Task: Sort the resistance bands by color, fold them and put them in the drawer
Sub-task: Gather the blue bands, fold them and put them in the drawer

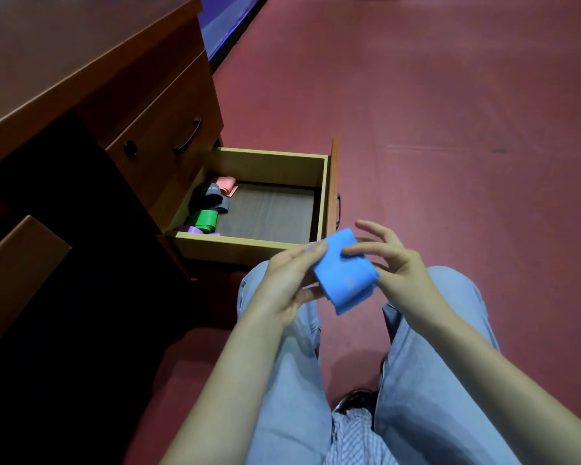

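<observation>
A folded blue resistance band (344,273) is held between both hands above my knees. My left hand (287,280) pinches its left edge with thumb and fingers. My right hand (388,260) presses on its right side, fingers spread. Just beyond, the open drawer (249,245) of the wooden desk holds folded bands along its left side: a pink band (227,185), a grey band (215,199), a green band (205,220) and a purple band (195,229).
The wooden desk (81,62) stands at the left, with a shut drawer (168,135) above the open one. My legs in blue jeans (289,380) fill the lower middle. Red floor (450,129) stretches to the right and ahead.
</observation>
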Demonstrator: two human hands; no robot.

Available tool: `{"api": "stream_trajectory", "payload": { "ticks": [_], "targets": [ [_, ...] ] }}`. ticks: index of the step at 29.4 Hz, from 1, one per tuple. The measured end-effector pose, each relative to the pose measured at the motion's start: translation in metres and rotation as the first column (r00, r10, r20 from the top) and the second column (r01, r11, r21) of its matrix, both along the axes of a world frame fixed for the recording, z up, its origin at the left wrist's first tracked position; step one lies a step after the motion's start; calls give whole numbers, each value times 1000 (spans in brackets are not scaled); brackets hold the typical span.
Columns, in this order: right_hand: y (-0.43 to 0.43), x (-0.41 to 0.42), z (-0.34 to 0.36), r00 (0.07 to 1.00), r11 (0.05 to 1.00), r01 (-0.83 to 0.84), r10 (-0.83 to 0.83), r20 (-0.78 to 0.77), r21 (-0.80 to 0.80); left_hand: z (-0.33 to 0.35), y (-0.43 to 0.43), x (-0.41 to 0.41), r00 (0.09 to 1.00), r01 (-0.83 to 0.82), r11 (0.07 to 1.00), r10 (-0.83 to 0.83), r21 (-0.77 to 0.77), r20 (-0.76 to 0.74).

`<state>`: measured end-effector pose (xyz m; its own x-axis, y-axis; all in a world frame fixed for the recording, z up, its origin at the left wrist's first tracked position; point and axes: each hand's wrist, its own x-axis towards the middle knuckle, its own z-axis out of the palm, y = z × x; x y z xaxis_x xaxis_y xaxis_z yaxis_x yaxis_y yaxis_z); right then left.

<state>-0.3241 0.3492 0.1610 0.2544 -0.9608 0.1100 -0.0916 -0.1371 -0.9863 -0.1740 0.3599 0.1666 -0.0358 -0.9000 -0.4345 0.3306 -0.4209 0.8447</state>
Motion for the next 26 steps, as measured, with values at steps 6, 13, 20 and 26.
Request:
{"api": "stream_trajectory", "payload": {
  "ticks": [6, 13, 20, 26],
  "targets": [
    [8, 13, -5, 971, 968, -19, -41, 235, 250, -3, 2, 6, 990, -106, 982, 118, -154, 73],
    [-13, 20, -12, 947, 914, -37, -97, 306, 403, -11, -10, 12, 960, -256, 944, 273, -207, 56],
    [-44, 41, -29, 968, 818, -188, 59, 245, 544, -32, -29, 25, 910, -410, 907, 414, -93, 27],
    [-87, 85, -53, 990, 841, -57, -21, 138, 537, -58, -64, 66, 894, -410, 908, 420, -89, 155]
  ]
}}
